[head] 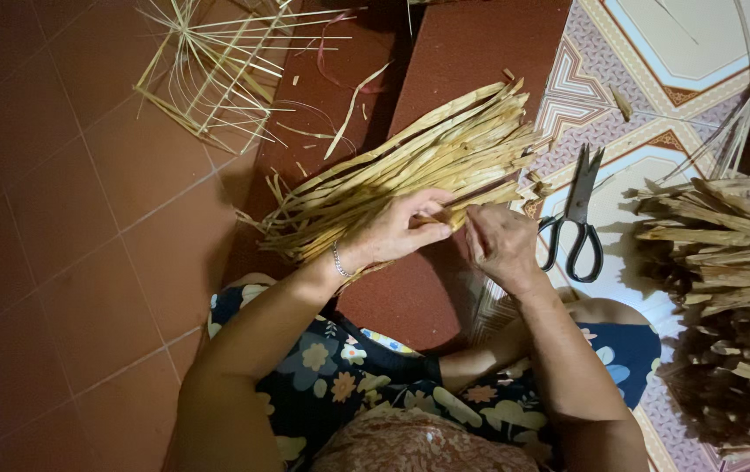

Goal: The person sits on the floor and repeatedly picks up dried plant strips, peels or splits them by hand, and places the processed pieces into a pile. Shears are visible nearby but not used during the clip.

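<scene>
Pale straw strips fanned under left hand – pinned flat; one strip end pinched by right hand fingers – scissors just beyond.

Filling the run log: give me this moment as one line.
left hand: grips strip bundle | right hand: pinches strip end | scissors: on mat, right | woven frame: on floor, untouched

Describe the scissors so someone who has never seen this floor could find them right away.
Start at the patterned floor mat on the right side of the view, beside the dark red tiles. The scissors lie on it just past the right hand, between that hand and the heap of dry strips. They are the only dark metal thing there, with black loop handles and blades slightly apart.
</scene>
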